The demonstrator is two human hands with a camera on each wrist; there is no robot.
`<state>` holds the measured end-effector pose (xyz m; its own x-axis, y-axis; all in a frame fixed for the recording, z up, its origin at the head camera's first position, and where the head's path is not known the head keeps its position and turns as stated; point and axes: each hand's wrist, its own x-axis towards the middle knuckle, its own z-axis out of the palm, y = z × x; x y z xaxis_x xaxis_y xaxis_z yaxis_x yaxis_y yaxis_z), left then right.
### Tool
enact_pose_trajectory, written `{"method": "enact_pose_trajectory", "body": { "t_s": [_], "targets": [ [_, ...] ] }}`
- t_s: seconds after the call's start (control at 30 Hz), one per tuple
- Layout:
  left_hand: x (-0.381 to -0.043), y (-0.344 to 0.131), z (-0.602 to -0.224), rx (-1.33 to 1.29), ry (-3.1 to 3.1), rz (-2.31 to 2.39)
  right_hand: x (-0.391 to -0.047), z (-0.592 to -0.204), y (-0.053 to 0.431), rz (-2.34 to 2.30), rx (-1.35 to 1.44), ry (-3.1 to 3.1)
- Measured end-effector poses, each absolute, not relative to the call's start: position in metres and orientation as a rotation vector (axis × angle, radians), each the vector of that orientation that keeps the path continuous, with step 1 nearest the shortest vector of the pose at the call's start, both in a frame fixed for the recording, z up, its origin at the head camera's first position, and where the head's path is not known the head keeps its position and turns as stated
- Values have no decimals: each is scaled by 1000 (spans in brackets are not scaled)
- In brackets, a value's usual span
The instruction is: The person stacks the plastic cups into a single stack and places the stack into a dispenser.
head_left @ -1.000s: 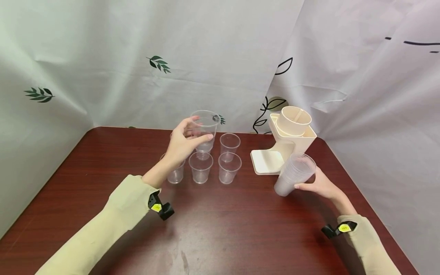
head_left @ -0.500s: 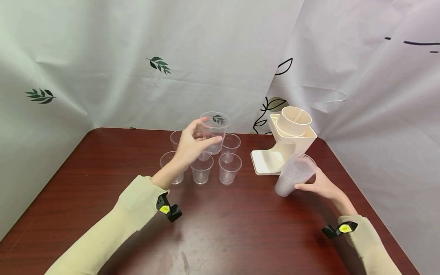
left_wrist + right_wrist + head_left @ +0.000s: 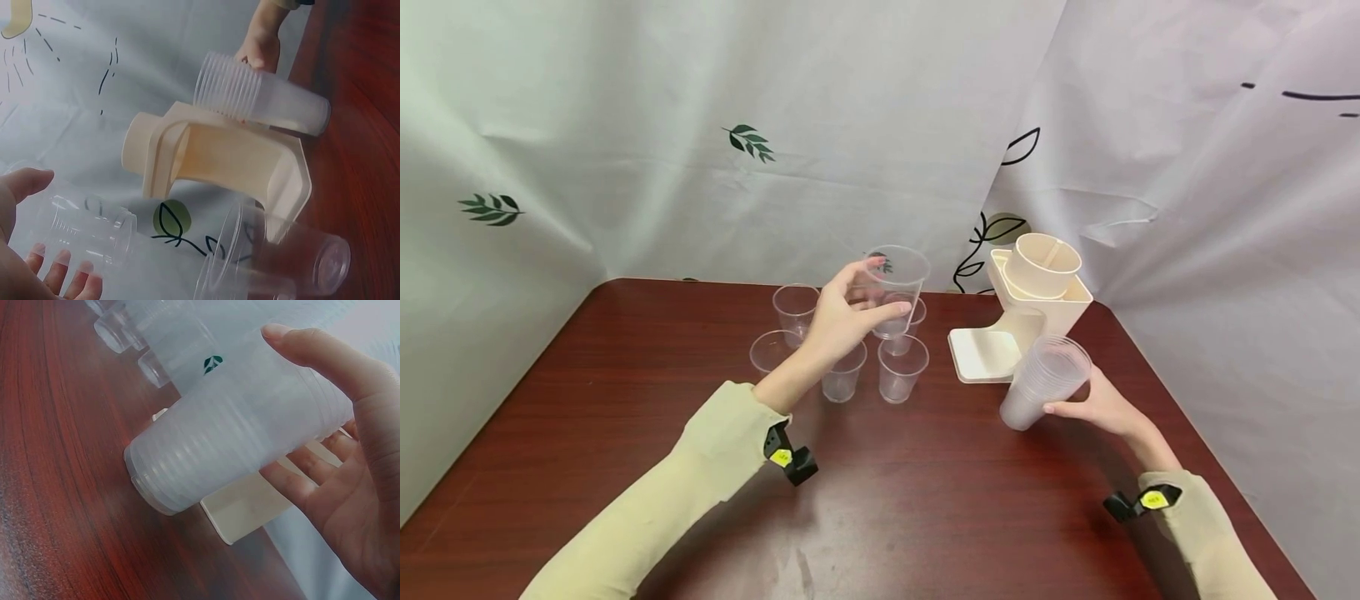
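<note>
In the head view my left hand (image 3: 838,321) grips a single clear plastic cup (image 3: 904,283) by its side, thumb on the near side. That cup is raised and overlaps the back right cup of a group of clear cups (image 3: 901,371) standing upright on the table. In the left wrist view the held cup (image 3: 87,234) lies between thumb and fingers. My right hand (image 3: 1101,404) holds a tall stack of nested clear cups (image 3: 1037,383), tilted with rims up to the right. The stack's base (image 3: 153,481) is low over the tabletop in the right wrist view.
A cream plastic stand (image 3: 1045,308) with a round open holder on top and a flat base plate (image 3: 985,354) is behind the stack. My left forearm partly hides the front left cup (image 3: 769,350). A white printed curtain (image 3: 850,125) hangs behind the dark red table (image 3: 880,500).
My left hand has moved right with its cup, from over the middle of the cups to the back right one. My right hand and the stack have stayed put.
</note>
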<state>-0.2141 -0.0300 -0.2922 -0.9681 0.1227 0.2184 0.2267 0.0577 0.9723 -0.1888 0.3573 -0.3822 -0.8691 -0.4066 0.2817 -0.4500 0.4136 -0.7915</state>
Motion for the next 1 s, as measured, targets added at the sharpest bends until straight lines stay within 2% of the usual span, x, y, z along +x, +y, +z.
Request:
{"method": "enact_pose_trajectory", "body": {
  "t_s": [1.0],
  "targets": [
    [-210,17,-298,-484,-2169,-2144,-195,-379,361,1435,821,-2647]
  ]
}}
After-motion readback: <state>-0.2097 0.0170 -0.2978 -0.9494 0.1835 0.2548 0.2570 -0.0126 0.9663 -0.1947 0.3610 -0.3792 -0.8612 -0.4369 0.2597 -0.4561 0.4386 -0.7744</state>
